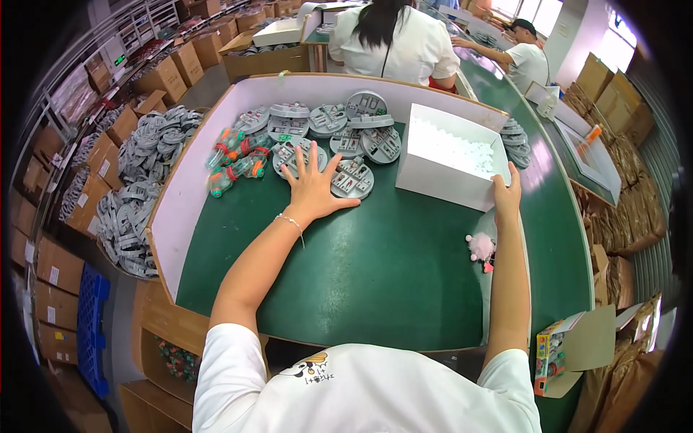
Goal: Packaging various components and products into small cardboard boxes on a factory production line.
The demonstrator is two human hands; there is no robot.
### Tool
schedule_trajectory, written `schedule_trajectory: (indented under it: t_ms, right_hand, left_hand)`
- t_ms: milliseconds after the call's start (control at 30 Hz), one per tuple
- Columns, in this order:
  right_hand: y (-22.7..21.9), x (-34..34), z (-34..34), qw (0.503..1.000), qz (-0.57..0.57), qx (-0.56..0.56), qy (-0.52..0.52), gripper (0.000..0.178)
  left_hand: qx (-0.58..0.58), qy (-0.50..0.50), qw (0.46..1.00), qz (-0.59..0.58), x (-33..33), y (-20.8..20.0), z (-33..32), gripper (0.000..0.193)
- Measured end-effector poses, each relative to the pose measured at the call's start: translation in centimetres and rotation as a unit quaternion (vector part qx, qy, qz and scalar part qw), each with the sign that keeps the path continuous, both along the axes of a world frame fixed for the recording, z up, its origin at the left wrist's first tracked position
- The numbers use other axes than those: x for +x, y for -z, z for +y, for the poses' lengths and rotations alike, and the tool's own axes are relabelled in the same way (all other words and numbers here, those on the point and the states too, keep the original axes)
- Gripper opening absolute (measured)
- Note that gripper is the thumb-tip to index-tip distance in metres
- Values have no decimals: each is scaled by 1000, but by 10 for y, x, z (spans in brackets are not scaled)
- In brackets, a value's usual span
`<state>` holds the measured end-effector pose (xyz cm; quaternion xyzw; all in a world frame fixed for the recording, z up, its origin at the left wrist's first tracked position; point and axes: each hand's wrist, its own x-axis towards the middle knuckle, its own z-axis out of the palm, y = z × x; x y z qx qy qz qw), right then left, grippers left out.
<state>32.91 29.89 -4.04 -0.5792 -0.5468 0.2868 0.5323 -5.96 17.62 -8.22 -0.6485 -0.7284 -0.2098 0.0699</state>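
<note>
head view, left hand: the left hand [312, 189] lay flat on the green desk [375, 267], fingers spread wide, holding nothing.
head view, discs: its fingertips touched the round grey plastic discs with small fittings [352, 178], which lay in a cluster along the far side of the desk.
head view, right hand: the right hand [506, 193] gripped the near right corner of the open white cardboard box [440, 182], fingers closed over its rim.
head view, box: it stood on the desk right of the discs, filled with white pieces.
head view, toys: orange and green plastic toys [234, 162] lay left of the discs.
head view, pink thing: a small fluffy pink toy [480, 247] lay near the right forearm.
head view, wall: a white cardboard wall [189, 189] fenced the desk's left and far edges.
</note>
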Motion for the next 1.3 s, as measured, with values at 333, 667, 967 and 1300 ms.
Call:
schedule_trajectory:
  t_ms: [333, 667, 967, 1300]
  right_hand:
    - [11, 34, 44, 975, 176, -17, -133, 59]
    - [-16, -58, -104, 988, -34, 139, -62, 44]
    - [50, -111, -155, 911, -221, 297, -183, 44]
    - [58, -109, -146, 938, -215, 182, -203, 41]
  left_hand:
    - [17, 131, 991, 28, -28, 9, 11, 91]
    - [-10, 80, 996, 31, -1, 1, 1, 89]
    - [-51, 49, 993, 96, 23, -13, 17, 82]
    - [225, 73, 971, 11, 17, -45, 30, 68]
